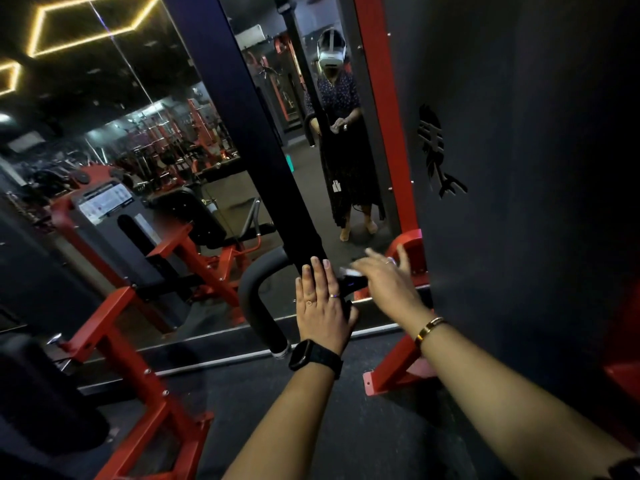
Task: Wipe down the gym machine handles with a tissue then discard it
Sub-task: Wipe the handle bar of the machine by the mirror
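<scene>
Left hand point(322, 303) flat against handle point(254, 296), fingers straight, probably steadying it for wiping. Right hand point(384, 277) just beside, blurred, fingers spread over white tissue point(349, 271); pinched or merely pressed, cannot tell. Tissue under that palm, near handle's top, not yet discarded.
</scene>
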Available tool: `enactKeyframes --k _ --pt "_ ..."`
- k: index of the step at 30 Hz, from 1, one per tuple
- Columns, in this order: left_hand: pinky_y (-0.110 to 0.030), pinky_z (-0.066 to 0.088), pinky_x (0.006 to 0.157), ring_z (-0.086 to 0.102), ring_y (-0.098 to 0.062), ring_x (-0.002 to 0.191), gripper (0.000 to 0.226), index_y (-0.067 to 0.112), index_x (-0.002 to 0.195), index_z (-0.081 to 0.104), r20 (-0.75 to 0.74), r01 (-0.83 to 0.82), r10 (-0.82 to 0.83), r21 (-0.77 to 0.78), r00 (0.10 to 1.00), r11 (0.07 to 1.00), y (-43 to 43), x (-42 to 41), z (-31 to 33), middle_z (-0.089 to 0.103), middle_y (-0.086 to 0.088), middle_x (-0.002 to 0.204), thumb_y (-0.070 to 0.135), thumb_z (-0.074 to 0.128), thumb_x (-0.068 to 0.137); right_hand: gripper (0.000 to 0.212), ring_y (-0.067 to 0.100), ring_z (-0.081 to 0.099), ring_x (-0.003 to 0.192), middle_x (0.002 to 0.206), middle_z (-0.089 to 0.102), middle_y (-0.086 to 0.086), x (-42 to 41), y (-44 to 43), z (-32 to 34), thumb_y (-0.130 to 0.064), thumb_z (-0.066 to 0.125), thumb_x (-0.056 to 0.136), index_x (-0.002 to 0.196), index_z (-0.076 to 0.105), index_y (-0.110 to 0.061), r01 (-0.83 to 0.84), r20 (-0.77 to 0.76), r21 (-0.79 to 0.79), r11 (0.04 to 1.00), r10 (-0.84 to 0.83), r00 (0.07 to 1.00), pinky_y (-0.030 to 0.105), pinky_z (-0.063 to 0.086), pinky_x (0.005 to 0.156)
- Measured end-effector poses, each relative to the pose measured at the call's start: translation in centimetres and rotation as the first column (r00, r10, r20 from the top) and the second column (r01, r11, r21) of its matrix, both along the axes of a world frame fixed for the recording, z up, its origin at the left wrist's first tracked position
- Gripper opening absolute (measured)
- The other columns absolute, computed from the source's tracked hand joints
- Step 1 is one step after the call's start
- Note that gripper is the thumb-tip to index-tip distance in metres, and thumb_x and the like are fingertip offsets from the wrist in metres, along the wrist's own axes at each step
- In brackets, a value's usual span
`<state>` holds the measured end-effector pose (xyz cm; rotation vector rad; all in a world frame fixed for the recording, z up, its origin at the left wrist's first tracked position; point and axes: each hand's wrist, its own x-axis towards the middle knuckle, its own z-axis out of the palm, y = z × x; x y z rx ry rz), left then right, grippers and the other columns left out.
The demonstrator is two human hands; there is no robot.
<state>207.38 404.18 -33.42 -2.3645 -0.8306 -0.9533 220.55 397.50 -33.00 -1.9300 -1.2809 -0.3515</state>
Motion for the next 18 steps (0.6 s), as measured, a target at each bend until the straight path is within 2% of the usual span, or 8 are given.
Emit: enactKeyframes --k 2,5,7,10,13,15,18 --pt "-0.039 -0.005 0.121 -0.013 -0.028 0.148 0.140 0.004 0.152 -0.011 0.006 0.001 -0.001 -0.005 1.000 1.000 -0.1 0.0 -0.1 -0.018 -0.014 0.160 0.042 0.079 0.053 0.045 0.022 0.047 0.132 0.117 0.068 0.000 0.9 -0.5 -0.1 0.006 0.044 0.082 0.113 0.069 -0.016 0.095 -0.051 -0.019 0.995 -0.096 0.994 0.051 0.002 0.113" --pt "-0.039 -0.004 0.121 -0.014 -0.028 0.148 0.139 0.004 0.152 -0.011 0.011 -0.010 0.010 0.012 1.000 1.000 0.1 0.1 -0.2 -0.018 -0.014 0.160 0.044 0.078 0.054 0.044 0.028 0.056 0.123 0.115 0.069 0.005 -0.9 -0.6 -0.9 -0.005 0.033 0.085 0.108 0.070 -0.010 0.180 -0.015 0.115 0.977 -0.180 0.984 0.051 0.016 0.111" --pt "-0.040 -0.002 0.121 -0.014 -0.028 0.148 0.123 0.003 0.152 -0.010 0.022 0.000 -0.001 0.039 1.000 0.999 0.1 0.0 -0.3 -0.018 -0.014 0.160 0.047 0.066 0.066 0.044 0.024 0.055 0.124 0.127 0.063 0.006 -3.1 -0.1 -2.2 -0.011 0.033 0.087 0.115 0.067 -0.008 0.104 0.057 0.167 0.981 -0.115 0.992 0.048 0.020 0.110" --pt "-0.041 -0.001 0.121 -0.014 -0.028 0.148 0.097 0.003 0.152 -0.010 0.049 0.019 -0.022 0.044 0.999 0.999 0.0 0.0 -0.1 -0.019 -0.014 0.160 0.047 0.041 0.083 0.043 0.018 0.042 0.134 0.141 0.051 0.008 -4.7 0.1 -4.0 -0.006 0.036 0.087 0.123 0.062 -0.006 -0.043 0.204 0.161 0.986 0.009 0.979 0.044 0.019 0.113" --pt "-0.040 -0.003 0.121 -0.013 -0.028 0.148 0.108 0.003 0.152 -0.009 0.025 0.013 -0.014 0.033 1.000 0.999 0.0 0.0 0.0 -0.018 -0.014 0.160 0.050 0.051 0.076 0.055 0.018 0.032 0.139 0.149 0.039 0.005 -2.6 -1.2 -5.5 -0.001 0.033 0.088 0.140 0.043 -0.012 -0.022 0.309 0.137 0.990 -0.022 0.951 0.044 0.018 0.114" --pt "-0.039 -0.006 0.121 -0.014 -0.028 0.148 0.129 0.003 0.152 -0.010 -0.007 -0.012 0.012 0.015 1.000 1.000 -0.1 -0.1 0.0 -0.018 -0.014 0.160 0.048 0.070 0.061 0.063 0.019 0.030 0.141 0.152 0.034 0.003 -0.7 -2.1 -6.2 0.002 0.032 0.084 0.145 0.035 -0.017 0.105 0.218 0.125 0.987 -0.131 0.967 0.042 0.015 0.114" --pt "-0.039 -0.008 0.121 -0.015 -0.028 0.148 0.144 0.003 0.152 -0.011 0.000 -0.028 0.028 0.006 1.000 1.000 0.0 0.0 -0.1 -0.019 -0.014 0.159 0.046 0.082 0.050 0.063 0.024 0.038 0.137 0.149 0.039 0.002 0.1 -2.1 -5.1 0.003 0.033 0.080 0.139 0.045 -0.015 0.257 0.005 0.150 0.955 -0.260 0.966 0.044 0.020 0.111"
